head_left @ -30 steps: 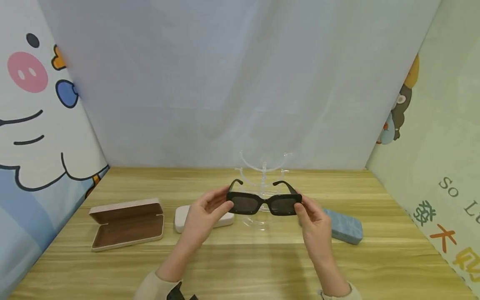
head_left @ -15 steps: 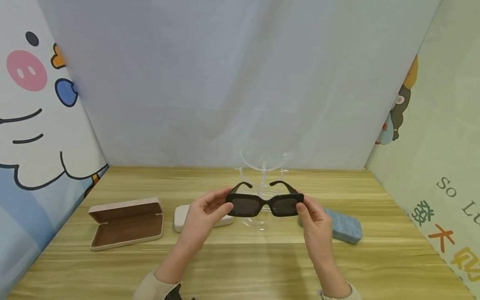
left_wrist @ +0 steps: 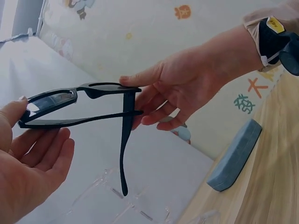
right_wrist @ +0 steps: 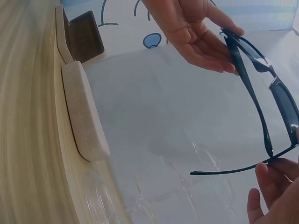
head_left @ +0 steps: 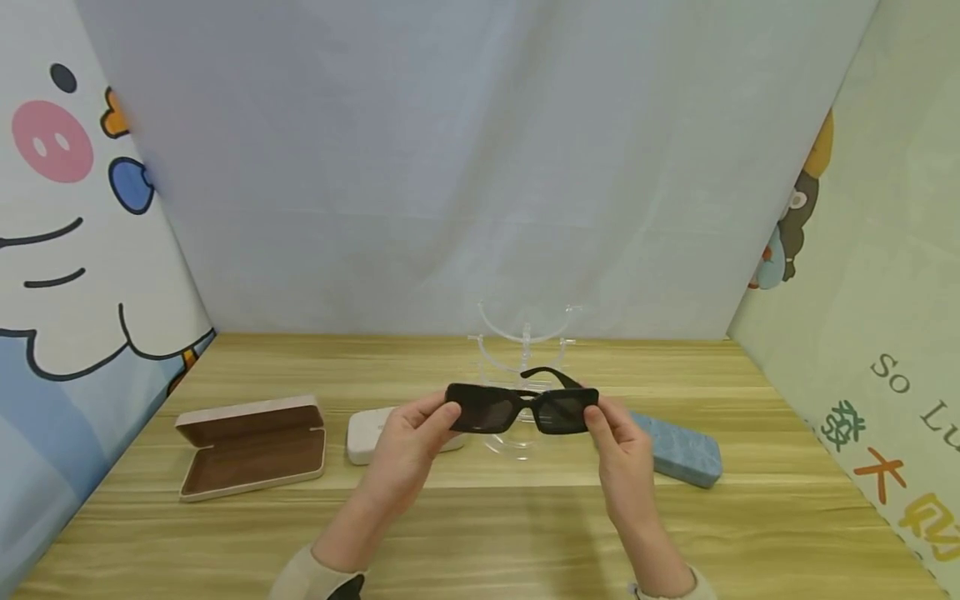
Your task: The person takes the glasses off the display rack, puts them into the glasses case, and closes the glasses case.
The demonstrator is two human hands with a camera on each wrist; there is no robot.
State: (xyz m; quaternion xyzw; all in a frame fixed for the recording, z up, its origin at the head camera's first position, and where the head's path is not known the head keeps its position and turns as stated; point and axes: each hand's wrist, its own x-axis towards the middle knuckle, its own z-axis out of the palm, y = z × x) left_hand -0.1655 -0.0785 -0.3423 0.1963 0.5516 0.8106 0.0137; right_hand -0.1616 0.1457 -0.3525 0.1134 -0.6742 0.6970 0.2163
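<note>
Black rectangular sunglasses [head_left: 558, 414] are held up above the table, lenses toward me. At their left end my left hand [head_left: 405, 446] pinches the frame between thumb and fingers. My right hand [head_left: 626, 467] pinches the opposite corner the same way. One temple arm [left_wrist: 79, 120] lies folded across behind the lenses, its tip close to the right hand's fingers. The other arm [right_wrist: 229, 171] stays extended away from the frame. Behind the sunglasses, a clear plastic display stand [head_left: 527, 337] is partly covered by them.
On the wooden table [head_left: 480, 533], an open case with brown lining [head_left: 258, 458] stands at left. A closed white case [head_left: 363, 437] sits partly behind the left hand. At right is a blue case [head_left: 686, 450]. A pale curtain [head_left: 450, 167] hangs behind.
The left temple arm has swung inward from extended to folded behind the lenses. The sunglasses and both hands have shifted slightly left; the right arm of the sunglasses stays out.
</note>
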